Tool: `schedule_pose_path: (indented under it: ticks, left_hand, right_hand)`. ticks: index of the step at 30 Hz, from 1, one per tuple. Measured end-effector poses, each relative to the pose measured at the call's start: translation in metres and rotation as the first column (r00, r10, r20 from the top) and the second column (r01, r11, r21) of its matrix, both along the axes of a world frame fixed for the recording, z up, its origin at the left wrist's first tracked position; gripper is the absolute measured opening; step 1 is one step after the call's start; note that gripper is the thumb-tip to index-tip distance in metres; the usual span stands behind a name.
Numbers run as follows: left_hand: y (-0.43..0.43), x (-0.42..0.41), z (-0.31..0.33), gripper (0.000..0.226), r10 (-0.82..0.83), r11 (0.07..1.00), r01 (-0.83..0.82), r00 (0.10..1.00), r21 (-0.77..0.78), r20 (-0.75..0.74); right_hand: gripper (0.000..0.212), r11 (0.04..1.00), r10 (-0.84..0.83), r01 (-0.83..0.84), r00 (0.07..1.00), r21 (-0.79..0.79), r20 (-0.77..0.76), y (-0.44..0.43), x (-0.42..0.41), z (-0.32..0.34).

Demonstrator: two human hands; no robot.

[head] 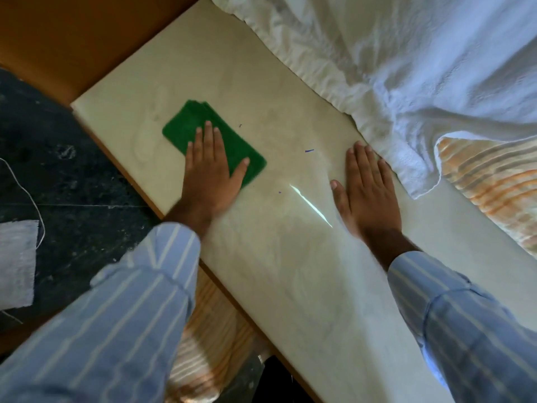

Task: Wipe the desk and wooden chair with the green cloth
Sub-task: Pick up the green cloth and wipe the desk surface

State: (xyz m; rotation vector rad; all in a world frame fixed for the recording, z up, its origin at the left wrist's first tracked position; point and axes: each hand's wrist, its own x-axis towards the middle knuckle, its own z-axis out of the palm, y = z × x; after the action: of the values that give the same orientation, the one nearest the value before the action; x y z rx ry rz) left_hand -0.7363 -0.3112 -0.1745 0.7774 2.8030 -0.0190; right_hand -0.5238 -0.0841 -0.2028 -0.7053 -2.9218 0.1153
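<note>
Nearest the camera, two sleeves (122, 309) in blue-and-white striped shirt fabric reached out over the desk (290, 257). Left hand (210, 170) lay flat, fingers spread, palm pressing down on the green cloth (186, 123); nothing pinched. Right hand (369, 187) rested palm-down on the bare desktop, fingers close together, thumb out, fingertips touching or just beside the edge of the white sheet (406, 68).

Green cloth was folded into a rough rectangle with rounded corners, layered edges showing at its far end, deep green, fuzzy texture. It sat on the desk's left part, near the left edge, partly covered by the left hand.

Between the hands: a bright streak of reflected light (311, 205) and a few small purple specks (309, 150) on the desktop. Crumpled white sheet covered the desk's far-right side, over an orange-striped fabric (488, 181).

Desk surface was pale cream, glossy, with a thin wood-coloured edge. Below it, an orange-striped cloth (203, 330) in sun. Left: dark speckled floor (72, 175), white cord (29, 196), a pale rag (16, 263). Far: brown wooden panel (72, 33).
</note>
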Motion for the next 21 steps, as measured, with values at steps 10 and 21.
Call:
schedule_pose_path:
  ticks: [10,21]
  left_hand:
    - [0.012,0.017,0.004,0.094,-0.364,0.931,0.364,0.931,0.032,0.002]
    - [0.014,0.094,0.002,0.091,-0.473,0.88,0.473,0.881,0.04,-0.001]
  right_hand:
    - [0.069,1.0,0.004,-0.004,1.0,-0.012,0.024,-0.001,-0.001,0.004]
    - [0.068,1.0,-0.002,0.003,0.999,-0.027,0.037,-0.002,0.0,0.008]
